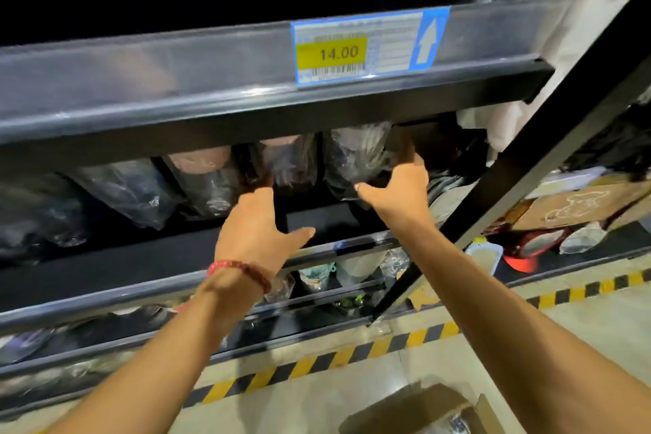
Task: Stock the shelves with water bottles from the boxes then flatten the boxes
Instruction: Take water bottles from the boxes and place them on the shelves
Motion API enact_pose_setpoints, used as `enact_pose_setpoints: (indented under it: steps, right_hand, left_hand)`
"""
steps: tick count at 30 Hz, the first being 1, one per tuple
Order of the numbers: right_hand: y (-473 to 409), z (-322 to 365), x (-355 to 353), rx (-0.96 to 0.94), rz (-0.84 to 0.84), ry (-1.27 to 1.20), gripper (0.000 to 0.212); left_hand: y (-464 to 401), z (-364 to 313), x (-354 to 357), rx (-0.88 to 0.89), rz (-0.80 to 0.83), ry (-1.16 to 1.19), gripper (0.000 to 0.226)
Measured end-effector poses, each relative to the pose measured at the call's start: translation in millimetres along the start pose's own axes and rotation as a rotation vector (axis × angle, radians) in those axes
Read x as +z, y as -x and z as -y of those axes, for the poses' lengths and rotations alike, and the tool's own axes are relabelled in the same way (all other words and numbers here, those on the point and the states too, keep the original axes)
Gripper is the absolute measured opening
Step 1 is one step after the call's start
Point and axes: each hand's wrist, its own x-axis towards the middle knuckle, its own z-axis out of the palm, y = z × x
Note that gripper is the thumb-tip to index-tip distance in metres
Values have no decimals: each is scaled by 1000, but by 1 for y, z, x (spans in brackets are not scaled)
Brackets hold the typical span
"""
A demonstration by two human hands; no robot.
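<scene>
On the dark metal shelf (148, 268), plastic-wrapped water bottles (208, 183) stand in a row from left to right, under the upper shelf rail (176, 88) that carries the yellow-and-blue price label (366, 46). Both hands reach into the row: the left hand (257, 222) left of the right hand (398, 194). The open brown cardboard box (422, 409) lies near, on the floor at the right.

I noted a yellow price panel on the blue-and-white shelf label (369, 45), a red beaded bracelet (239, 271), black-and-yellow striped floor tape (352, 356), dark grey shelf rails (176, 81) and a brown cardboard box (422, 409).
</scene>
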Motion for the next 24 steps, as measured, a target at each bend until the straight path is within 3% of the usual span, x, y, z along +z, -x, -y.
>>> enact_pose_setpoints:
  steps: [3,8,10,14,21,24]
  right_hand:
    - [79,0,-25,-73,103,126,58]
    - [239,-10,-53,48,290,234,54]
    - [295,-11,-55,139,273,272,56]
    - [375,-5,-55,215,230,351,58]
    - [471,15,-38,369,-47,391,47]
    - [503,20,-28,487,-103,416,60]
  left_hand:
    - [62,11,-6,144,93,43,77]
    - [158,44,-16,349,201,-75,69]
    - [184,49,-24,422,241,-200,70]
    - [222,57,-31,512,522,-297,71]
    - [246,70,-29,935,651,-387,75]
    - [252,69,-23,1008,703,-392,79]
